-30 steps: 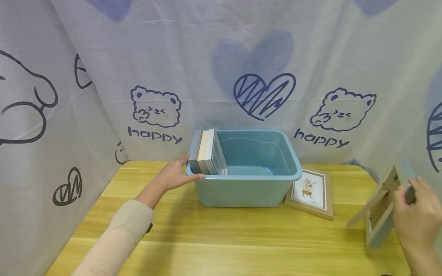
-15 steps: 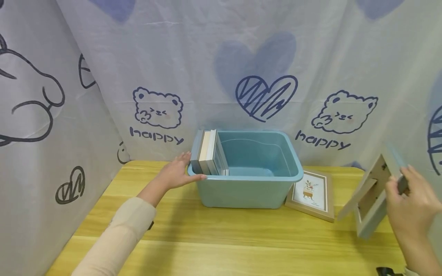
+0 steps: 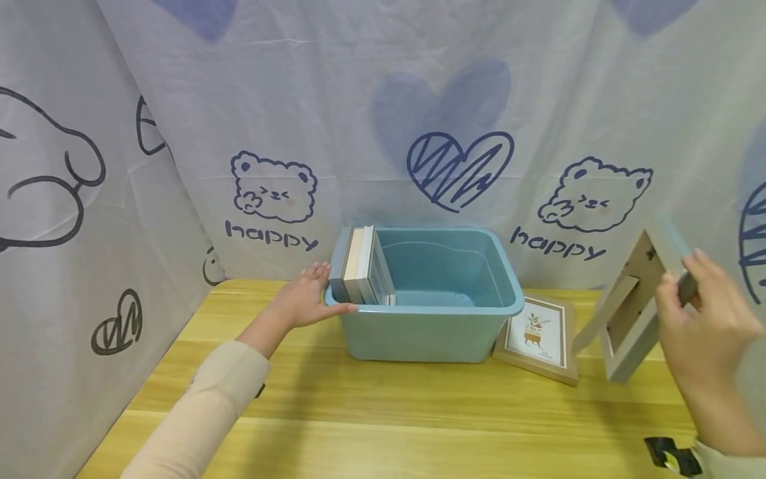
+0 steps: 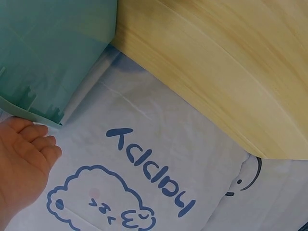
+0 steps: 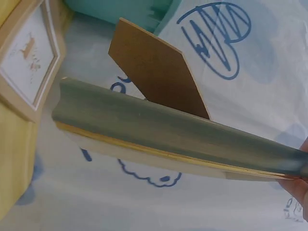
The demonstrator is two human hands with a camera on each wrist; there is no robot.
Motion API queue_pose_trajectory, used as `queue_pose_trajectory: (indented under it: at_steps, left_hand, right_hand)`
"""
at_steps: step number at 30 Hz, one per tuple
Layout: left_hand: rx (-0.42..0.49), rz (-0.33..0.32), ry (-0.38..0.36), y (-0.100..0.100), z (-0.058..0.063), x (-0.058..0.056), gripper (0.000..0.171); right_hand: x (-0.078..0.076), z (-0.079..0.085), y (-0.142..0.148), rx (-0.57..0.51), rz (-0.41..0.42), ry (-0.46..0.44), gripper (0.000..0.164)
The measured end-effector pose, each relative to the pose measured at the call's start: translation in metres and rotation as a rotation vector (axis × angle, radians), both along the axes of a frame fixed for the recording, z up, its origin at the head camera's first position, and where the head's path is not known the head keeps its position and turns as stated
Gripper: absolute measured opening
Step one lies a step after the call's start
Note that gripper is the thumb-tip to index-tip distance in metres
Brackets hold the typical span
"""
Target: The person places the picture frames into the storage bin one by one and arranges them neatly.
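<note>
The left hand (image 3: pixel 299 299) holds the near left corner of a blue bin (image 3: pixel 419 336); the head view shows the thumb laid over the rim, while the left wrist view hides the thumb and shows the fingers bent together on the outer side, just under the edge. The right hand (image 3: pixel 706 316) pinches a grey-blue picture frame (image 3: pixel 649 283) at its upper edge, between thumb and fingers, to the right of the bin and apart from it. From the head, the frame is tilted with its brown back and slanting stand in sight; whether its lower corner touches the table (image 3: pixel 371 426) I cannot tell. The right wrist view has it nearly edge-on, giving the ridged moulding with a thin gold line, and the stand flap (image 5: pixel 159 72) jutting out; only a bit of the hand enters there. Only the head view looks into the bin, where a row of frames (image 3: pixel 359 266) stands on edge at the left end. A tan frame (image 3: pixel 535 332) with a plant print lies face up beside the bin's right end, partly hidden by it from the head. Behind hangs a printed cloth (image 3: pixel 371 179).
</note>
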State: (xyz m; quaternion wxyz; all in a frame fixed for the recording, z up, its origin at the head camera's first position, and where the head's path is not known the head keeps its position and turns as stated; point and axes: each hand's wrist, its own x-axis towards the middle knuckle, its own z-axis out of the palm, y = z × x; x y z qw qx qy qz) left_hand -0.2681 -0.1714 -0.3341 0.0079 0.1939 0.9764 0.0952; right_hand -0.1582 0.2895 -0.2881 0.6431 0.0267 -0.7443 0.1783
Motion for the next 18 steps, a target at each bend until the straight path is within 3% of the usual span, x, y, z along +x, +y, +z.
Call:
queue_pose_trajectory:
  at_steps: [18]
  left_hand:
    - [-0.006,-0.004,-0.007,0.001,0.002,0.000,0.096]
  right_hand:
    - [-0.011,0.039,-0.027,-0.019,0.029,0.054,0.025]
